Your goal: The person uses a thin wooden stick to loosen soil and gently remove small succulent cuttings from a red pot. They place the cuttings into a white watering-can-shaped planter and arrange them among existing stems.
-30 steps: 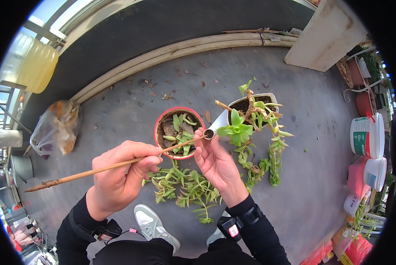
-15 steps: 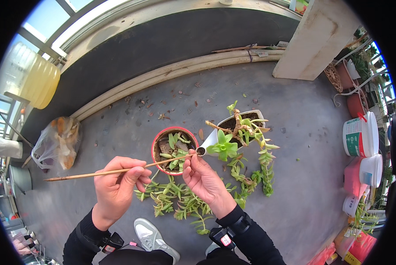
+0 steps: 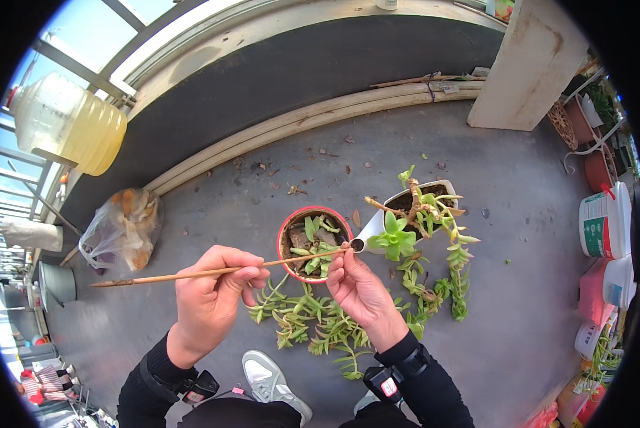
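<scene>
A thin wooden stick point(image 3: 155, 277) lies nearly level across my view, its darkened pointed end out to the left. My left hand point(image 3: 216, 299) is closed round its middle, thumb against the fingers. The right end is pinched between the thumb and fingers of my right hand point(image 3: 365, 296). Just beyond that end sits the spout point(image 3: 372, 227) of a white watering-can-shaped planter with dark soil and a woody succulent point(image 3: 394, 240) trailing over its side. Behind the stick stands a red-rimmed round pot point(image 3: 280, 250) with cut leaves and dry bits in it.
Trailing succulent stems point(image 3: 334, 324) lie on the grey floor before the pots. A plastic bag point(image 3: 123, 232) and a jug of yellowish liquid point(image 3: 77, 128) are at left. White buckets point(image 3: 605, 221) line the right side, and a pale board point(image 3: 523, 71) leans at the back.
The whole scene has shifted to the right in the picture as my view turned slightly. Both hands keep the same hold on the stick.
</scene>
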Tool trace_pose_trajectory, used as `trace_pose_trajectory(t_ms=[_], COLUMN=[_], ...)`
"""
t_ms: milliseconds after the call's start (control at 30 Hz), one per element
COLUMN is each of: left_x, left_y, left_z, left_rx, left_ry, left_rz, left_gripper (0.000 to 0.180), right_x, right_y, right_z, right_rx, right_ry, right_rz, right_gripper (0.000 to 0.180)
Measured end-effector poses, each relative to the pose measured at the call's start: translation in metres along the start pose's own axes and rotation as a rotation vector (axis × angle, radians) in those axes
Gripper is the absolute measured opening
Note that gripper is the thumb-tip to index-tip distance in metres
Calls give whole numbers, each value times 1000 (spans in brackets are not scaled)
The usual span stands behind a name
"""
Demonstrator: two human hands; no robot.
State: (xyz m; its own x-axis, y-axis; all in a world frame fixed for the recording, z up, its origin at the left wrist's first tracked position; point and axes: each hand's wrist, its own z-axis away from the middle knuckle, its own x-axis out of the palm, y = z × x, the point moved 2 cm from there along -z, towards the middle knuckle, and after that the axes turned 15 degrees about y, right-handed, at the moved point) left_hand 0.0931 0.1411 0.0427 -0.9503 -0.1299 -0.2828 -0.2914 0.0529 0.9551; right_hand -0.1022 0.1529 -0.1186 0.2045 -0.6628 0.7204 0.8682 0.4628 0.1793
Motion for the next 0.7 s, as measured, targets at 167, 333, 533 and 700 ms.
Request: trace_pose_trajectory(t_ms=[167, 333, 533, 700], left_x=[0, 0, -12, -25], left_y=[-7, -6, -4, -11], left_z=[-8, -6, -9, -13], left_rx=[-159, -153, -85, -70], left_ry=[94, 139, 269, 345], left_rz=[90, 68, 77, 76], left_gripper=[11, 11, 15, 20], right_x=[2, 6, 5, 3], right_y=[-2, -1, -3, -1], right_z=[1, 2, 3, 3], right_rx=[19, -3, 33, 28], right_ry=[-8, 12, -23, 43], right_rz=[-30, 1, -37, -16], right_gripper=[17, 17, 17, 18])
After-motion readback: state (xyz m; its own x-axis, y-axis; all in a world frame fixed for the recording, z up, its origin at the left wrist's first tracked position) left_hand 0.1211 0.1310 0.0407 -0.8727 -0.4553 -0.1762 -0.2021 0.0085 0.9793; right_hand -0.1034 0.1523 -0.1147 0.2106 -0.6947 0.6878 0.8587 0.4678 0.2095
